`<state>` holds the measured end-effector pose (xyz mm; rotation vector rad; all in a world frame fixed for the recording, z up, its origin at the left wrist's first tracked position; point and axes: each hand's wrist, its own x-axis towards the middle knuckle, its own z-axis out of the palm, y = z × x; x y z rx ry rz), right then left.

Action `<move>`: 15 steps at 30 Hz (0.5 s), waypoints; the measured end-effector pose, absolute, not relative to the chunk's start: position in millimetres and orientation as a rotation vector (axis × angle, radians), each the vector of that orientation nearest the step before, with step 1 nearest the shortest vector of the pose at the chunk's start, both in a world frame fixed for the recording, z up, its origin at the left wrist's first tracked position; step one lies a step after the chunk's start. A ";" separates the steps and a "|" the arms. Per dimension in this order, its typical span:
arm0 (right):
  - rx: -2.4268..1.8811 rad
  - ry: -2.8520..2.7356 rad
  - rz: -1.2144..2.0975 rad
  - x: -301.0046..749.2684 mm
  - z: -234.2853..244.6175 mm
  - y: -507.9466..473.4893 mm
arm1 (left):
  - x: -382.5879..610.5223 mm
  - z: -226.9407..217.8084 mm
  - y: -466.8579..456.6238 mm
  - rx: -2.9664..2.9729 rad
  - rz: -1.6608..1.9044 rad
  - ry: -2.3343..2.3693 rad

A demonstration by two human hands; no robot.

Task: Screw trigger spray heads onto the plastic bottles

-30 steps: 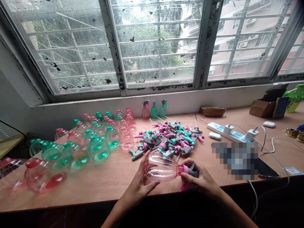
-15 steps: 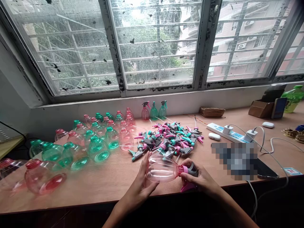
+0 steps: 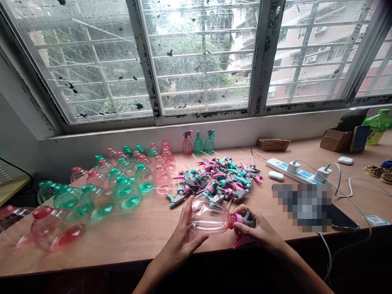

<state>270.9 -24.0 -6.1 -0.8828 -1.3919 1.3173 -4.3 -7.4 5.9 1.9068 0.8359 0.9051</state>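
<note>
A clear pink spray bottle (image 3: 208, 218) lies sideways between my hands, above the table's front edge. My left hand (image 3: 185, 234) is wrapped round its base end, thumb below and fingers behind. At the neck, my right hand (image 3: 255, 230) grips the grey and pink trigger sprayer head (image 3: 247, 220), whose pink collar sits on the bottle's mouth. The pink trigger points down under my right fingers. Just behind the bottle is a heap of loose trigger sprayer heads (image 3: 219, 177) in grey, pink and teal.
Several open pink and green bottles (image 3: 127, 192) stand on the left of the table (image 3: 122, 241). Finished-looking spray bottles (image 3: 198, 143) stand by the wall. To the right are a power strip (image 3: 301, 173), white cables, an earbud case (image 3: 276, 176) and a dark phone (image 3: 343, 216).
Almost nothing differs. The bottle stays between both hands, with only a very slight shift of the left thumb and the pink trigger.
</note>
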 end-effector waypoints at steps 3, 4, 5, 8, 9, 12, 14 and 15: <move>-0.894 -1.386 1.318 270.8 -7.2 -24.1 | -3.9 2.3 -6.6 1.881 0.929 0.811; -0.898 -1.385 1.319 270.9 -7.3 -24.3 | -3.6 3.0 -7.2 1.885 0.920 0.819; -0.902 -1.383 1.319 271.0 -7.1 -24.6 | -3.4 4.6 -8.2 1.892 0.909 0.832; -0.908 -1.384 1.315 270.9 -5.7 -25.5 | -2.8 11.9 -11.8 1.876 0.869 0.880; -0.911 -1.385 1.311 270.7 -5.1 -25.7 | -2.7 13.9 -12.6 1.856 0.855 0.888; -0.918 -1.387 1.306 269.8 -4.1 -26.0 | -2.3 14.9 -12.2 1.807 0.839 0.865; -0.920 -1.385 1.307 269.3 -4.3 -25.8 | -2.0 11.6 -9.9 1.800 0.857 0.840; -0.921 -1.383 1.308 269.2 -4.5 -25.7 | -1.9 9.4 -8.5 1.803 0.867 0.835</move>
